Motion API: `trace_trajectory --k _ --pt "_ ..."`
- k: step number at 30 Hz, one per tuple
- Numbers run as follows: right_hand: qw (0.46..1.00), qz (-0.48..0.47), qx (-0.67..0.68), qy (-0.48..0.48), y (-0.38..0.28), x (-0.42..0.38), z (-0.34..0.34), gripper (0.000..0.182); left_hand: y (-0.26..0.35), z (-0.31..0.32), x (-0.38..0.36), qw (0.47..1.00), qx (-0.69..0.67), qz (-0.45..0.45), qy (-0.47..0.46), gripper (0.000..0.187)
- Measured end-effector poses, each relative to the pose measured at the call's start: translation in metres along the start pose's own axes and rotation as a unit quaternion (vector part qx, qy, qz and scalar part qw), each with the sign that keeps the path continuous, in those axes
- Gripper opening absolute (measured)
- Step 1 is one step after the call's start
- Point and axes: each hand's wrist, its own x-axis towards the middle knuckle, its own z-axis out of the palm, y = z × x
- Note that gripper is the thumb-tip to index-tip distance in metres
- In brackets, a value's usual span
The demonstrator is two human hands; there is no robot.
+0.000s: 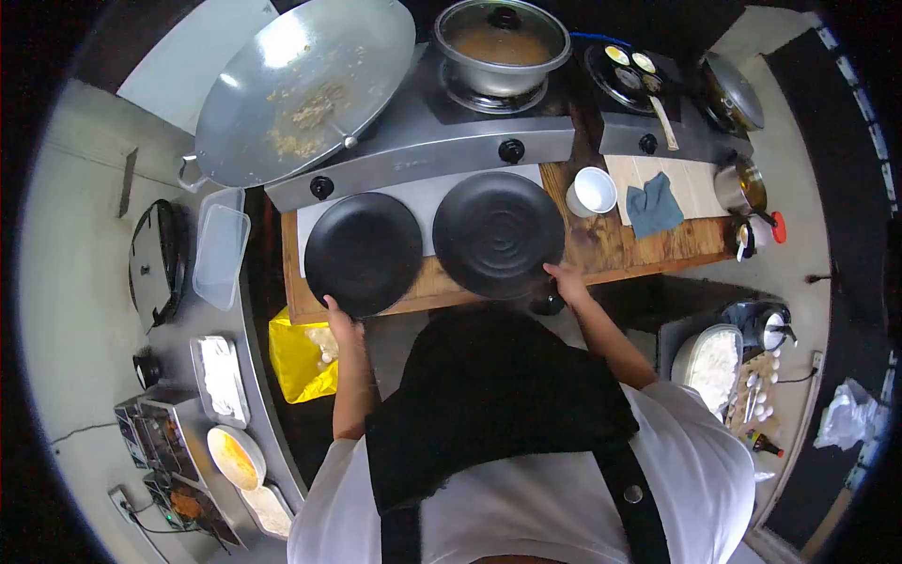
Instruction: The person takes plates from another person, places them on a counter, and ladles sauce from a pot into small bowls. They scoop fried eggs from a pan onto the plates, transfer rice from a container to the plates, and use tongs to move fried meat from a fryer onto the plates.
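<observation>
Two round black plates lie side by side at the front of the wooden counter. The left black plate (365,254) is pinched at its lower rim by my left hand (345,327); most of those fingers are hidden or blurred. My right hand (569,282) grips the lower right rim of the right black plate (498,233), its thumb on top and the other fingers mostly out of sight. Faint rings show on the right plate's bare surface. Close to its right edge stands a small white bowl (592,192).
Behind the plates are a large wok (305,103) with food bits, a lidded pot (503,52) and a pan of eggs (625,77). A grey cloth (655,205) and a saucepan (740,186) sit right on the wooden counter (620,246). A yellow bag (299,362) is below left.
</observation>
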Motion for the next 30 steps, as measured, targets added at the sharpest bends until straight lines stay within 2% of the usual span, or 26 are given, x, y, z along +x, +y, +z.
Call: trace_trajectory --k 1,3,4,7,8,10,11,13,14,16,18,20,22,23,25,26,28,29,30 --pt "0.999 0.016 -0.043 -0.002 0.006 0.005 -0.001 0.022 -0.002 0.002 0.001 1.0 0.003 -0.003 -0.003 0.07" --pt "0.998 0.0 -0.067 0.011 -0.005 0.002 0.008 0.023 0.0 0.023 -0.012 0.997 -0.006 -0.035 0.062 0.07" --pt "0.995 -0.017 -0.094 0.018 -0.01 0.0 0.012 0.025 -0.009 0.008 0.001 0.999 0.023 -0.002 0.044 0.073" --pt "0.994 0.041 -0.105 0.011 0.036 0.027 0.003 0.032 -0.004 0.012 -0.004 0.997 0.048 0.013 0.063 0.073" --pt "0.994 0.043 -0.104 0.013 0.053 0.037 0.001 0.032 -0.004 0.013 -0.004 0.997 0.05 0.01 0.063 0.073" --pt "0.985 0.017 -0.163 0.05 0.079 0.048 -0.001 0.038 -0.002 0.01 -0.005 0.984 0.122 -0.004 0.133 0.073" --pt "0.985 0.02 -0.162 0.052 0.069 0.04 0.004 0.038 -0.007 -0.001 0.001 0.983 0.125 -0.006 0.132 0.073" --pt "0.989 -0.011 -0.113 0.093 0.028 0.016 0.021 0.039 -0.02 -0.032 0.021 0.928 0.339 0.019 0.154 0.075" --pt "0.989 -0.009 -0.112 0.096 0.031 0.017 0.02 0.039 -0.017 -0.026 0.015 0.927 0.342 0.018 0.152 0.075" --pt "0.99 0.017 -0.116 0.077 0.038 0.024 0.014 0.04 -0.011 -0.004 -0.005 0.885 0.417 0.105 0.177 0.081" --pt "0.99 -0.011 -0.126 0.066 0.027 0.019 0.014 0.037 -0.034 -0.039 0.033 0.871 0.433 0.136 0.186 0.08" --pt "0.988 -0.041 -0.138 0.051 0.023 0.019 0.012 0.043 -0.04 -0.055 0.043 0.857 0.446 0.165 0.197 0.08" --pt "0.969 0.142 -0.2 0.039 0.025 0.025 0.004 0.037 -0.034 -0.054 0.043 0.851 0.482 0.136 0.158 0.078" --pt "0.969 0.141 -0.2 0.04 0.026 0.026 0.004 0.037 -0.024 -0.043 0.035 0.851 0.481 0.136 0.157 0.078" --pt "0.977 0.077 -0.186 0.077 0.03 0.022 0.003 0.032 0.0 -0.013 0.007 0.933 0.328 -0.04 0.144 0.07" --pt "0.976 0.077 -0.185 0.08 0.039 0.022 -0.002 0.032 0.001 -0.022 0.009 0.933 0.329 -0.042 0.141 0.07" --pt "0.988 0.052 -0.089 0.114 0.06 0.026 -0.013 0.044 0.005 -0.054 0.019 0.953 0.26 0.008 0.152 0.055" --pt "0.988 0.048 -0.087 0.118 0.05 0.019 -0.011 0.044 0.009 -0.053 0.013 0.954 0.259 0.009 0.147 0.055" --pt "0.994 0.023 -0.026 0.107 0.026 0.003 -0.006 0.039 0.015 -0.044 0.002 0.888 0.397 0.171 0.159 0.046"
